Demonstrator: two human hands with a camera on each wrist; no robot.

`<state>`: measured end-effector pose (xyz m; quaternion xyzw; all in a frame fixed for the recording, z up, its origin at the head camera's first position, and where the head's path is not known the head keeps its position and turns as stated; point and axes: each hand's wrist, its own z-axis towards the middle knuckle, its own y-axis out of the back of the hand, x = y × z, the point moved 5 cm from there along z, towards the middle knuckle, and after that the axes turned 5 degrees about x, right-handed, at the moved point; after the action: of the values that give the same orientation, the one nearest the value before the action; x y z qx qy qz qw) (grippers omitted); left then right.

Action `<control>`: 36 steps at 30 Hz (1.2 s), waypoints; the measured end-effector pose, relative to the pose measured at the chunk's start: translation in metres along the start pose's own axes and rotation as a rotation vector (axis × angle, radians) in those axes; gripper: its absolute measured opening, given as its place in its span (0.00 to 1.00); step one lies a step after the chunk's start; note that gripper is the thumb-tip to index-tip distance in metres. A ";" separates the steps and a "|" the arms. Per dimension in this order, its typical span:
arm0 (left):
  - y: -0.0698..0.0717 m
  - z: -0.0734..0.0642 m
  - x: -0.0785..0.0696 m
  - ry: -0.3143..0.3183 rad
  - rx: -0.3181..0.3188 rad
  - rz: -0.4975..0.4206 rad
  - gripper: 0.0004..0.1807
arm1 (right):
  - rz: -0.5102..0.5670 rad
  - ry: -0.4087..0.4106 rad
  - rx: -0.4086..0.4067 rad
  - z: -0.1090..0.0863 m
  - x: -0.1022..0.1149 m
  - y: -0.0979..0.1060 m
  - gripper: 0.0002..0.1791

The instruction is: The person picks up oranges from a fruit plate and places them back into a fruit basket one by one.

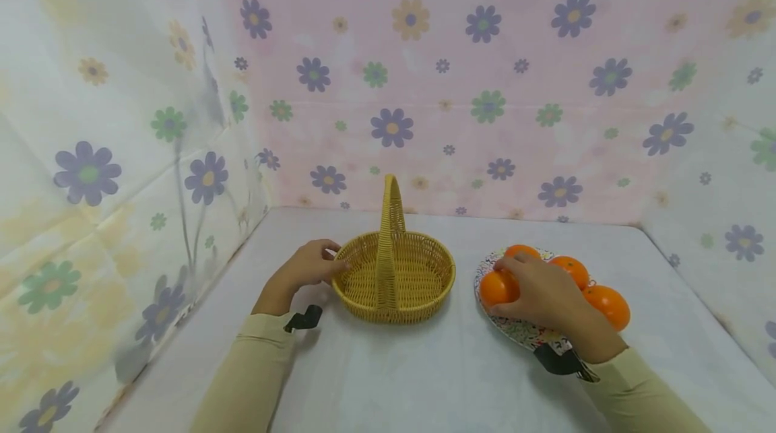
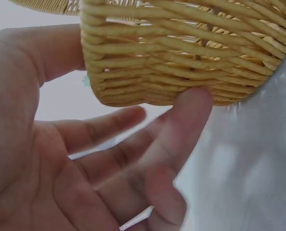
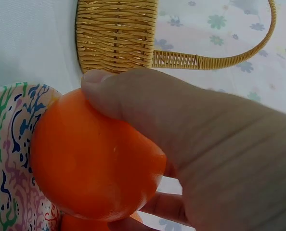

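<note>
A yellow wicker basket point(image 1: 358, 308) with a tall arched handle point(image 1: 386, 244) stands on the table. My left hand point(image 1: 308, 266) holds its left side, the thumb over the rim and a fingertip against the outer weave point(image 2: 181, 53) near the bottom. On the right, my right hand point(image 1: 545, 293) grips an orange point(image 1: 497, 288) at the left part of a patterned plate point(image 1: 515, 332). In the right wrist view the thumb lies along the top of this orange point(image 3: 95, 159), and other fingers reach around its far side, partly hidden.
More oranges share the plate: one at the back point(image 1: 523, 250), one on the right point(image 1: 570, 270) and one at the right edge point(image 1: 609, 308). A white cloth point(image 1: 394, 379) covers the table. Flowered sheets point(image 1: 448, 150) rise at the back and both sides.
</note>
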<state>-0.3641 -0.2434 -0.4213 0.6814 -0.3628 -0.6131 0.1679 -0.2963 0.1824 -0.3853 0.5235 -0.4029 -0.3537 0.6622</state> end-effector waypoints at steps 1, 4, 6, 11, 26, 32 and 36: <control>0.000 0.000 0.002 0.025 0.005 -0.025 0.36 | 0.005 -0.004 0.002 0.001 -0.001 -0.001 0.38; -0.001 -0.001 0.008 0.097 0.024 -0.090 0.35 | 0.018 -0.015 0.020 0.002 -0.003 -0.002 0.37; -0.002 -0.002 0.011 0.122 0.044 -0.113 0.34 | 0.025 -0.024 0.032 0.002 -0.004 -0.002 0.37; -0.007 -0.007 0.015 0.146 0.105 -0.147 0.33 | 0.045 -0.026 0.043 0.003 -0.005 0.000 0.38; -0.011 -0.004 0.029 0.158 0.192 -0.354 0.37 | 0.100 -0.012 0.006 0.002 -0.004 0.002 0.42; -0.011 -0.002 0.030 0.168 0.198 -0.399 0.37 | 0.173 0.009 -0.017 0.004 -0.006 0.001 0.39; -0.012 -0.002 0.030 0.172 0.200 -0.409 0.36 | 0.237 0.016 -0.017 0.006 -0.008 -0.001 0.38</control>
<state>-0.3590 -0.2574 -0.4503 0.8036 -0.2605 -0.5351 0.0025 -0.3051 0.1869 -0.3867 0.4694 -0.4538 -0.2721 0.7068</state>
